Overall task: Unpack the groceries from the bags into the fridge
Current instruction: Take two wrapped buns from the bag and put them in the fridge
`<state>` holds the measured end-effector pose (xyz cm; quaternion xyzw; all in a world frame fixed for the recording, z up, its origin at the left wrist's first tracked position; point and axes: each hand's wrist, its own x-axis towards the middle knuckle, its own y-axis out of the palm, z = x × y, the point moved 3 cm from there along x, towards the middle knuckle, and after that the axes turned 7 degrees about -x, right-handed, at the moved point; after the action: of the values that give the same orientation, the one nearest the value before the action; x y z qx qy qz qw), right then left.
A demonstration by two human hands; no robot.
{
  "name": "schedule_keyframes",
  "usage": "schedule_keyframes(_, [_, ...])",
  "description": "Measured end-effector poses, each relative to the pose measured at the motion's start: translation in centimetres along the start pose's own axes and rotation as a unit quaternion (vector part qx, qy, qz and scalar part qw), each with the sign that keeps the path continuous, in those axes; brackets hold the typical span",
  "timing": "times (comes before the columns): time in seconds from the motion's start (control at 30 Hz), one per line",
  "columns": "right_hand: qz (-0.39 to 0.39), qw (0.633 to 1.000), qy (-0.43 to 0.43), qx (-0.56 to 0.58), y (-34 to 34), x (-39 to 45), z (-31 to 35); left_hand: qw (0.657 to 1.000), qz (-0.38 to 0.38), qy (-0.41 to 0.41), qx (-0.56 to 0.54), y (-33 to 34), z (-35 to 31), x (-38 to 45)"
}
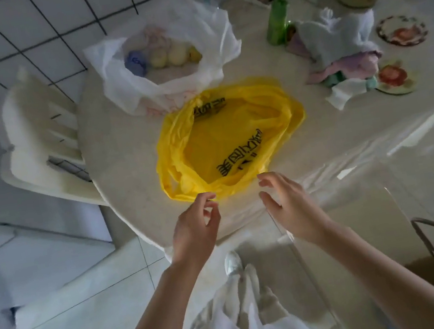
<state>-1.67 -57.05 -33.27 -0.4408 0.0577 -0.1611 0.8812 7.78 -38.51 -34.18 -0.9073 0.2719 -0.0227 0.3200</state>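
Hovering with fingers loosely spread and holding nothing, the left hand (pixel 195 224) was nearer the yellow bag (pixel 230 136), which lay just beyond the right hand (pixel 287 204).

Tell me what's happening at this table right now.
A person is reaching both hands toward a yellow bag lying flat and open on the table. The left hand touches its near rim; the right hand hovers open beside it. A white bag behind holds round fruit.
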Motion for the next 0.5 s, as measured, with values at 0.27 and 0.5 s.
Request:
schedule_keyframes(0.27, [0.035, 0.999, -0.001, -0.014, -0.6, 11.0, 0.1, 0.996, -0.068, 0.051, 0.014, -3.0, -0.1, 9.9])
schedule_keyframes(0.5, [0.036, 0.998, -0.023, -0.046, -1.1, 19.0, 0.7, 0.989, -0.097, 0.084, 0.072, -5.7, -0.8, 18.4])
